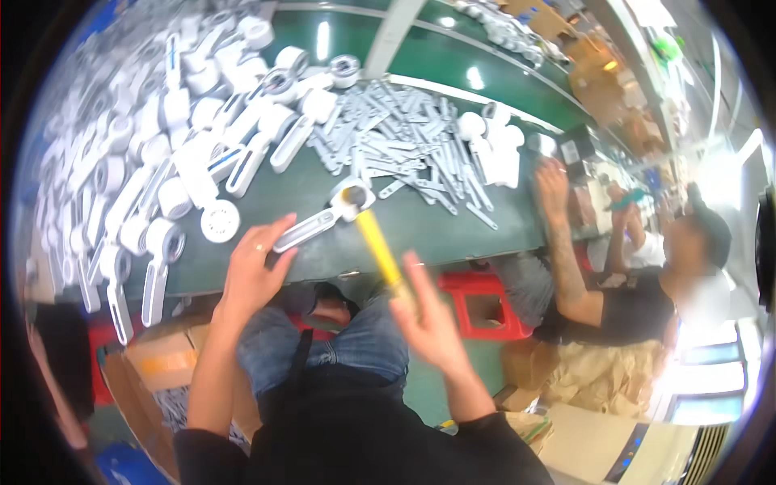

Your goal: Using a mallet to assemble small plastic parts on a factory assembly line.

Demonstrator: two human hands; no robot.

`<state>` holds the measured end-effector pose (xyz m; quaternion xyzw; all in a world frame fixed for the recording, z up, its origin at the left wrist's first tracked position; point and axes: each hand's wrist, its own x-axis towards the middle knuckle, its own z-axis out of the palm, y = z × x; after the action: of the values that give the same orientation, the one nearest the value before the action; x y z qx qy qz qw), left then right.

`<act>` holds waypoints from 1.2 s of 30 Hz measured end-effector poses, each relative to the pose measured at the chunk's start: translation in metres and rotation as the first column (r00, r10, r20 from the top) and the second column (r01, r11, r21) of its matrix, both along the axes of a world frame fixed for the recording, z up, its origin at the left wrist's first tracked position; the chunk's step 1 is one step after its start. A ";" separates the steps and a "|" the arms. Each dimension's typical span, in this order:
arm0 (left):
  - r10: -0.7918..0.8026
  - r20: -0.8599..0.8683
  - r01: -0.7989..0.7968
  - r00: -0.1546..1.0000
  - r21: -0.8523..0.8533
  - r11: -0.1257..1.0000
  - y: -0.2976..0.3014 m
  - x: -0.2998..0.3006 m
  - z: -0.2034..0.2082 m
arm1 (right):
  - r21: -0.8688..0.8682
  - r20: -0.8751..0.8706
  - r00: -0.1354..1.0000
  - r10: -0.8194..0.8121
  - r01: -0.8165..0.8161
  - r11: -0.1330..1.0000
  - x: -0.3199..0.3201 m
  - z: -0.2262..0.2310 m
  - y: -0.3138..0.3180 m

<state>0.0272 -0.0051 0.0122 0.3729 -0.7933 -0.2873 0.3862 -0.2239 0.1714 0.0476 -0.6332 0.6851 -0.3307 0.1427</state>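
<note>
My left hand (257,265) is closed at the near end of a white plastic part with a slotted handle (307,229), between thumb and fingers. The part lies on the green table, its round head pointing away to the right. In my right hand (427,323) is a hammer with a yellow handle (377,245). The dark hammer head (353,196) is over the part's round head and hides some of it; I cannot tell whether they touch. Beyond these lies a heap of flat grey plastic strips (396,133).
A large pile of similar white parts (170,121) covers the left of the table (453,238). Several white pieces (493,149) lie right of the strips. A co-worker (622,299) sits at the right, an arm on the table. A red stool (489,311) and cardboard boxes (153,364) stand below.
</note>
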 end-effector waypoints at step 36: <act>0.936 0.194 -0.859 0.294 -0.375 0.348 -0.250 0.445 0.006 | 0.223 0.283 0.956 -0.076 0.012 0.975 -0.074 -0.020 -0.075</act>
<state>0.4721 -0.2555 0.0183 0.7603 -0.5262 0.1386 0.3547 -0.2975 0.0968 0.0276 -0.5429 0.7030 -0.3455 0.3029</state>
